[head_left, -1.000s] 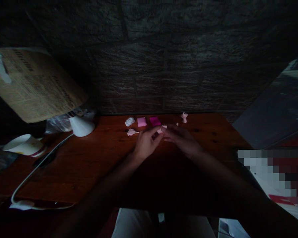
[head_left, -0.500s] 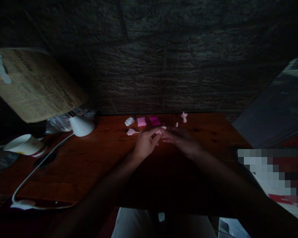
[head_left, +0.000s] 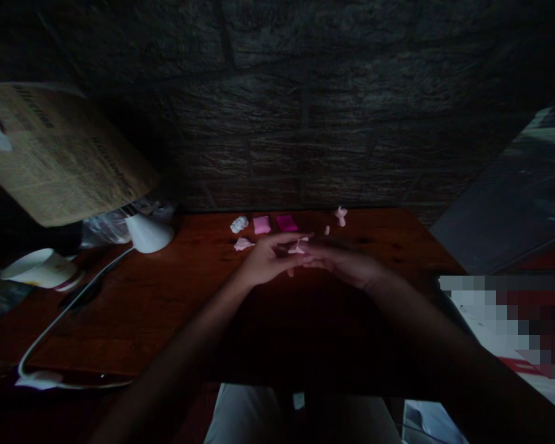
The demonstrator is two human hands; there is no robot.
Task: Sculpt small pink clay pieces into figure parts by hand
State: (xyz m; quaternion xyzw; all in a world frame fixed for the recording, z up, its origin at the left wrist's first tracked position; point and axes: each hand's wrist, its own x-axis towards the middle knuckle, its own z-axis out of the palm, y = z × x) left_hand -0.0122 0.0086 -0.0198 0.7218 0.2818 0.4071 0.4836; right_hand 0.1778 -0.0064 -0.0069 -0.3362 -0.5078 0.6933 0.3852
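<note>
A small light pink piece of modelling clay point(head_left: 298, 247) is between my hands, above the table. My right hand point(head_left: 346, 262) pinches it at its right side with the fingertips. My left hand point(head_left: 268, 259) is around its left side with thumb and forefinger spread apart; whether a fingertip touches the clay I cannot tell. Behind the hands lie a white clay lump point(head_left: 239, 224), a pink clay block point(head_left: 261, 224) and a magenta clay block point(head_left: 287, 223). Left of my left hand is a pale pink clay scrap point(head_left: 243, 244). A small pink clay figure point(head_left: 341, 216) stands at the back right, near a tiny pink bit point(head_left: 327, 230).
The wooden table point(head_left: 166, 308) meets a dark brick wall point(head_left: 268, 123). At left are a lamp with a newsprint shade point(head_left: 69, 154) and white base point(head_left: 148, 234), its cord point(head_left: 69, 314), a paper cup point(head_left: 39, 269) and a plastic bag point(head_left: 104, 229).
My left thumb and forefinger have spread apart from their pinch on the clay piece. My right hand keeps its hold. The view has shifted slightly.
</note>
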